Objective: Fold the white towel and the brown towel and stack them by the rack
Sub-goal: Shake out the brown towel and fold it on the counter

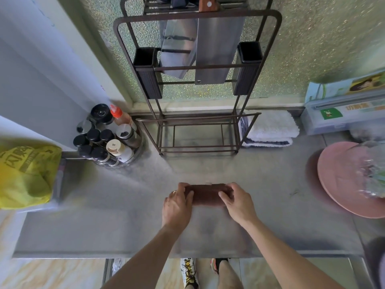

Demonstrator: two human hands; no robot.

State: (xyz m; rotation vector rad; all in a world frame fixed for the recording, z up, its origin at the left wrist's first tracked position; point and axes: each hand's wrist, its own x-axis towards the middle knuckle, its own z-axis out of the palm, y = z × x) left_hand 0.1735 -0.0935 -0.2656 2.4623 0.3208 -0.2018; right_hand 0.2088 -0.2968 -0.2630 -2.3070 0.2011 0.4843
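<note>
The brown towel [206, 195] lies folded into a small block on the grey counter, in front of me at the centre. My left hand [177, 205] grips its left end and my right hand [237, 202] grips its right end, fingers curled over the top. The white towel [270, 128] sits folded at the back, right next to the dark metal rack [198, 134], touching its right side.
A round tray of spice bottles [106, 138] stands left of the rack. A yellow bag [25, 172] lies at the far left. A pink plate [343, 180] with clear wrap is on the right, and a film box [343, 113] behind it. Knives hang in the rack.
</note>
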